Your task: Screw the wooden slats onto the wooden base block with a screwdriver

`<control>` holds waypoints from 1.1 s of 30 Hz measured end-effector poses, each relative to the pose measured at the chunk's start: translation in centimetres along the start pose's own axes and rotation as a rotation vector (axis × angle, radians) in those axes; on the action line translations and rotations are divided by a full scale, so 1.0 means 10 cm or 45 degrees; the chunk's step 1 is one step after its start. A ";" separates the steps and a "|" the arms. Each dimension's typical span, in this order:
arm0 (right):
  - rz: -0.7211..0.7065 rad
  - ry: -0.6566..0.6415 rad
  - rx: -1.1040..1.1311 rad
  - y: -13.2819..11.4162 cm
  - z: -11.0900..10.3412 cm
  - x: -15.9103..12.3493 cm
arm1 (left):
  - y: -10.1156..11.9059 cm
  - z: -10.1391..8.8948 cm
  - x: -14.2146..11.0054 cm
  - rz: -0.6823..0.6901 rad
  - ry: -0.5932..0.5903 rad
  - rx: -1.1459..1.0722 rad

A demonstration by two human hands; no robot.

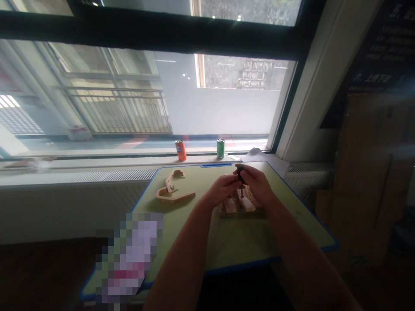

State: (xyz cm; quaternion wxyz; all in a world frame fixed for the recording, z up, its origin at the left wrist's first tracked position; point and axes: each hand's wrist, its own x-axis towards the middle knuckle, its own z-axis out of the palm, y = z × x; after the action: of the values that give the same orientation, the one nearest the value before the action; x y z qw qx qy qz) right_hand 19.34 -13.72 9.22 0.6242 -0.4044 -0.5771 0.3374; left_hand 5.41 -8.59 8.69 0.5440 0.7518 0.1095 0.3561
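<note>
Over the green table [227, 255], a screwdriver [240, 173] with a black handle points down, its dark shaft ending at a pale wooden piece. My right hand [257, 182] wraps its fingers around the handle. From the other side, my left hand [224, 188] is closed with its fingertips at the lower part of the same handle. Below both hands lie light wooden blocks [248, 204] in what looks like a shallow clear tray [241, 214]. My hands and forearms hide part of the tray and its contents.
Curved wooden parts [175, 198] lie on the table's left side. A blurred-out sheet [136, 255] rests at the near left edge. An orange can [180, 150] and a green can [220, 149] stand on the windowsill. Cardboard [359, 172] leans at the right.
</note>
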 end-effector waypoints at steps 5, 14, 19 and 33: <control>-0.071 0.092 -0.257 -0.02 0.04 0.02 | -0.04 0.01 -0.02 -0.032 0.235 0.344; -0.154 0.067 -0.210 0.01 -0.09 0.04 | -0.06 0.09 0.04 0.086 0.128 0.399; -0.168 0.008 -0.329 0.02 -0.20 0.03 | -0.06 0.11 0.02 0.047 0.137 0.426; -0.220 0.222 -0.526 0.11 -0.19 0.03 | -0.12 0.10 0.01 0.064 0.207 0.197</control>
State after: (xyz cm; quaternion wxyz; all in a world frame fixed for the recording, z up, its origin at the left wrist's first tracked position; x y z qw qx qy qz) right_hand 21.27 -13.19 8.34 0.6022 -0.5002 -0.6102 0.1213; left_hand 6.35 -8.81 7.53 0.4645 0.7627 0.1618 0.4199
